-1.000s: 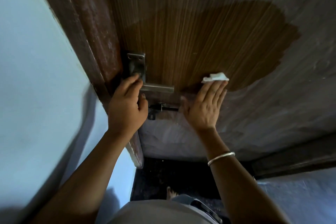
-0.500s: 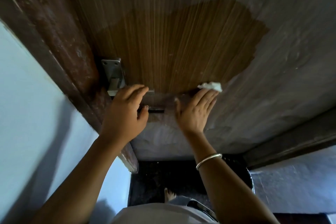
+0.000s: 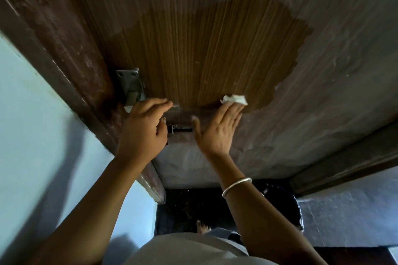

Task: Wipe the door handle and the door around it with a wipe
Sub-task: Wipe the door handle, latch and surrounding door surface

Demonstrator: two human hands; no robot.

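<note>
A wooden door (image 3: 215,45) fills the upper view, with a darker clean brown patch amid grey dust. The metal door handle (image 3: 131,88) sits at its left edge; its lever runs right under my left hand (image 3: 142,129), whose fingers rest over the lever. My right hand (image 3: 217,131) lies flat on the door, fingers pressing a crumpled white wipe (image 3: 234,99) at the lower edge of the clean patch. A dark latch bolt (image 3: 179,130) shows between my two hands.
A dark brown door frame (image 3: 64,49) borders the door on the left, next to a pale blue wall (image 3: 38,135). The grey dusty door surface (image 3: 333,82) spreads right and below. A bare foot (image 3: 202,227) stands on dark floor.
The view shifted, so handle and hands sit lower in frame. My left hand slid along the lever, covering more of it. My right hand stays pressed on the wipe at the patch's lower edge.
</note>
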